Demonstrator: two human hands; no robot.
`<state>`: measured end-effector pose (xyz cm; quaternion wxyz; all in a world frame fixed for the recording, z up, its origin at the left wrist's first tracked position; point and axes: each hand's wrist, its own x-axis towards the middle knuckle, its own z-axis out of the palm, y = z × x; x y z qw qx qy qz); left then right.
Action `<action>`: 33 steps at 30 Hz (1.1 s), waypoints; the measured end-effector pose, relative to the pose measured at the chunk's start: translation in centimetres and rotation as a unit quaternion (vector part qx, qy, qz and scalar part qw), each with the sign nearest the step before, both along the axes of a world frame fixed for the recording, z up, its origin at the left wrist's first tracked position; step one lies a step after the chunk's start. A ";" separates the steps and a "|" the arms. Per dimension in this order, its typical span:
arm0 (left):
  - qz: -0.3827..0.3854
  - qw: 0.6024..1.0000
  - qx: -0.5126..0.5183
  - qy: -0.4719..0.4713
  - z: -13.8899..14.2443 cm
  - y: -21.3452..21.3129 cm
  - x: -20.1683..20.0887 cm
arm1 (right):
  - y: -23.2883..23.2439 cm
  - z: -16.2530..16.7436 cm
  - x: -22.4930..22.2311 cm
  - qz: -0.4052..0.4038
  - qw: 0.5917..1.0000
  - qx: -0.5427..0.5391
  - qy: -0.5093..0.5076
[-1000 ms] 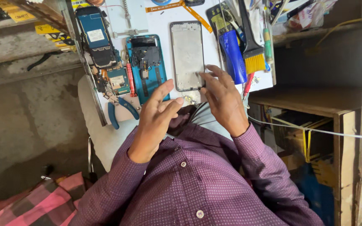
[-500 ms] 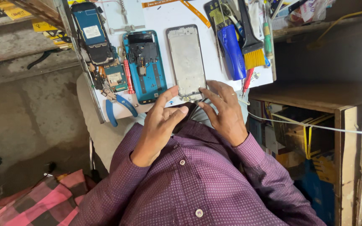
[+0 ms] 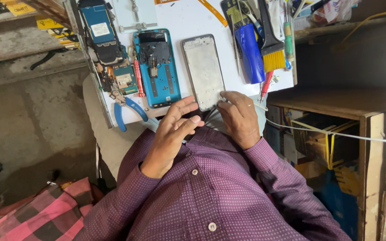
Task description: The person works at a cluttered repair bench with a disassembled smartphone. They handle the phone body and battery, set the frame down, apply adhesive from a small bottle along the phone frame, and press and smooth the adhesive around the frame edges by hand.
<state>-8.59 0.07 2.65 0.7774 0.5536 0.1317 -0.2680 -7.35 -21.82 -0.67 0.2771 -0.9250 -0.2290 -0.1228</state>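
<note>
Pinching the phone frame (image 3: 204, 71) at its near corner, the right hand (image 3: 239, 117) could flex or slide it while the spread left hand (image 3: 171, 134) hovers beside.

The phone frame (image 3: 204, 71) looked like dull grey metal with a thin dark rim. The open phone (image 3: 157, 67) beside it had a shiny blue plastic shell with dark parts inside. The surface (image 3: 184, 22) was smooth and white, a bit glossy. The brush (image 3: 271, 40) had a black plastic handle and stiff yellow bristles. The blue tool (image 3: 250, 53) next to it was smooth plastic. The pliers (image 3: 128, 109) had metal tips and blue rubbery handles. The shirt (image 3: 211, 192) was soft purple cloth with small dots and round plastic buttons. The shelf (image 3: 336, 102) was rough bare wood. The floor (image 3: 27, 116) looked like rough grey concrete.
</note>
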 end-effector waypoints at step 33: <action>0.092 0.975 0.161 -0.121 0.3 -0.7 1.9 | 3.2 4.6 1.0 0.090 0.981 -0.053 -0.163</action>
